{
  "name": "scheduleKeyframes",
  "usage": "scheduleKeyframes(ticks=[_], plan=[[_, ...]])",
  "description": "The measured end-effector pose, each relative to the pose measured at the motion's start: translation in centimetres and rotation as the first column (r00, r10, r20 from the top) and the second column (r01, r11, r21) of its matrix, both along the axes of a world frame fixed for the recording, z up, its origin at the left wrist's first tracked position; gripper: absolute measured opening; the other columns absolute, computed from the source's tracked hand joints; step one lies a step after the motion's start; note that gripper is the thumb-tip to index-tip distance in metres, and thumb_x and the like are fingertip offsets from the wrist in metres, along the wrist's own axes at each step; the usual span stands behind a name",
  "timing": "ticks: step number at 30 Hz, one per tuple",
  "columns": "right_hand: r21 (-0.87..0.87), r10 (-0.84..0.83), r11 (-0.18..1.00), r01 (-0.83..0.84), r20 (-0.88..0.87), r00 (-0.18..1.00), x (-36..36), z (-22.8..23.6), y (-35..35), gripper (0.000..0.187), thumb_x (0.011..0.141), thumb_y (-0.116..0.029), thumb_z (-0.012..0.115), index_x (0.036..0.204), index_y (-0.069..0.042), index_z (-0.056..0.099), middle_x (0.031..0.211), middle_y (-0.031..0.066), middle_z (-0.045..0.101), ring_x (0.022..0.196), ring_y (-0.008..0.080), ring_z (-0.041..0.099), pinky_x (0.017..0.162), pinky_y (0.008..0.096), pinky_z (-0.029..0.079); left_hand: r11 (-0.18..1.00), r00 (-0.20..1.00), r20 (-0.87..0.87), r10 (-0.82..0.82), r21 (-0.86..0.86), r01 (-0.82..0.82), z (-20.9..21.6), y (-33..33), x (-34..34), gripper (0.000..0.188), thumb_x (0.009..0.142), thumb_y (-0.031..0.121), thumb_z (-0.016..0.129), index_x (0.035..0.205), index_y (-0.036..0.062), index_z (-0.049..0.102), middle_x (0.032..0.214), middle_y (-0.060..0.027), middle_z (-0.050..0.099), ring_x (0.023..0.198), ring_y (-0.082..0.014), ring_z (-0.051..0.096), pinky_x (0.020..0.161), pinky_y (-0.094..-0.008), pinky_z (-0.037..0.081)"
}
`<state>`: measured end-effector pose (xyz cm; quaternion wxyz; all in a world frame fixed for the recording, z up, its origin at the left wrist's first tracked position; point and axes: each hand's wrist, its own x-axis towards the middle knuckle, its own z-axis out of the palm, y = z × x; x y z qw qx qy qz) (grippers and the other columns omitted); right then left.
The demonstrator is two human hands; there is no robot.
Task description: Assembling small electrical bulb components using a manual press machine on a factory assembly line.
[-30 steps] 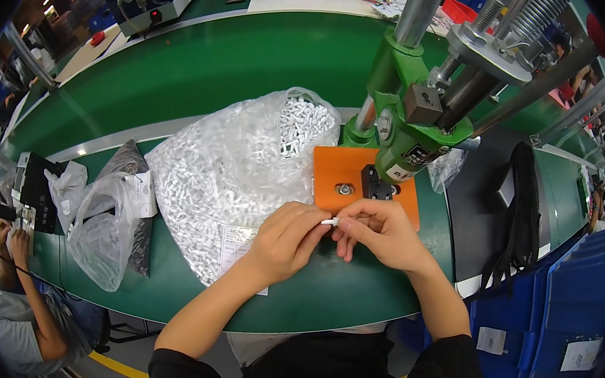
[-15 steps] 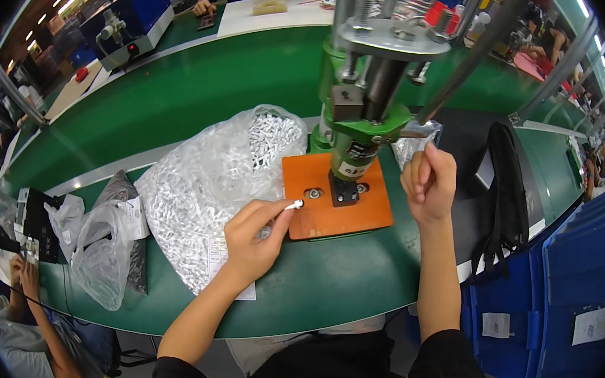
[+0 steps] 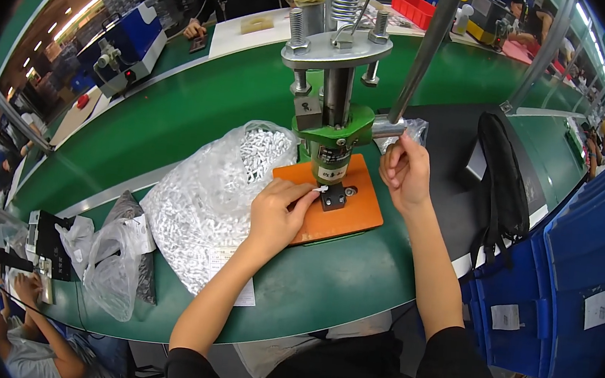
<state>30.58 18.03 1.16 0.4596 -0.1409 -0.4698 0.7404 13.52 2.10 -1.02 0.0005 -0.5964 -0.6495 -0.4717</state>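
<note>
My left hand (image 3: 280, 212) pinches a small silvery-white part (image 3: 322, 189) between thumb and fingertips. It holds the part against the black die block (image 3: 333, 201), which sits on an orange base plate (image 3: 358, 213). Above the block stands the green hand press (image 3: 333, 130) with its steel shaft, spring and bolts. My right hand (image 3: 407, 177) is raised to the right of the press, just below the end of its lever (image 3: 420, 62). Its fingers are curled and pinched together; anything between them is too small or hidden to tell.
A large clear bag (image 3: 195, 204) of many similar silvery parts lies left of the press. Further left are a smaller bag of dark pieces (image 3: 145, 276) and a black box (image 3: 46, 241). A black pouch (image 3: 496, 182) and blue bins (image 3: 519, 283) are at right. Co-workers sit around.
My left hand has moved from the plate's left side to the black block, carrying the small part. My right hand stays raised beside the press, and the head view has shifted slightly.
</note>
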Motion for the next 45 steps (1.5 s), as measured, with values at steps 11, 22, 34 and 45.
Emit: scheduleKeyframes(ticks=[11, 22, 34, 45], plan=[[0.0, 0.016, 1.0, -0.016, 0.026, 1.0, -0.2, -0.1, -0.1, 0.046, 0.101, -0.028, 0.042, 0.061, -0.005, 0.047, 0.048, 0.0039, 0.043, 0.037, 0.0095, 0.033, 0.035, 0.0225, 0.025, 0.998, 0.999, -0.01, 0.045, -0.041, -0.045, 0.2, -0.1, 0.3, 0.013, 0.079, 0.008, 0.072, 0.09, 0.0009, 0.071, 0.071, -0.0112, 0.063, 0.063, -0.0234, 0.058, 0.058, -0.0328, 0.046], [0.011, 0.014, 1.0, -0.015, 0.018, 1.0, -0.4, -0.6, 0.1, 0.043, 0.1, -0.028, 0.043, 0.065, -0.005, 0.049, 0.053, 0.0035, 0.045, 0.04, 0.0101, 0.037, 0.037, 0.023, 0.028, 0.995, 0.981, -0.192, -0.017, 0.092, 0.035, -0.5, 0.1, -0.1, 0.018, 0.078, 0.01, 0.071, 0.095, 0.0054, 0.071, 0.067, -0.0068, 0.059, 0.063, -0.0234, 0.055, 0.056, -0.0348, 0.046], [0.477, -0.253, 0.836, 0.272, -0.106, 0.962, -0.2, 3.1, 0.8, 0.057, 0.096, -0.037, 0.042, 0.139, 0.001, 0.04, 0.14, 0.0198, 0.044, 0.128, 0.0285, 0.045, 0.11, 0.0408, 0.029, 0.996, 0.999, -0.032, 0.007, 0.086, -0.004, -0.7, -0.1, 0.0, 0.014, 0.077, 0.01, 0.073, 0.088, 0.0034, 0.068, 0.069, -0.0059, 0.062, 0.065, -0.0232, 0.058, 0.058, -0.0341, 0.047], [0.633, 0.186, 0.773, 0.047, -0.298, 0.936, -0.5, 16.4, -1.1, 0.05, 0.097, -0.037, 0.045, 0.126, 0.003, 0.042, 0.094, 0.0065, 0.047, 0.082, 0.0167, 0.043, 0.079, 0.031, 0.035, 0.999, 1.0, -0.008, 0.014, 0.048, -0.014, -0.4, -0.4, 0.2, 0.014, 0.077, 0.007, 0.068, 0.091, 0.0048, 0.068, 0.072, -0.0074, 0.062, 0.068, -0.0246, 0.06, 0.06, -0.0358, 0.049]])
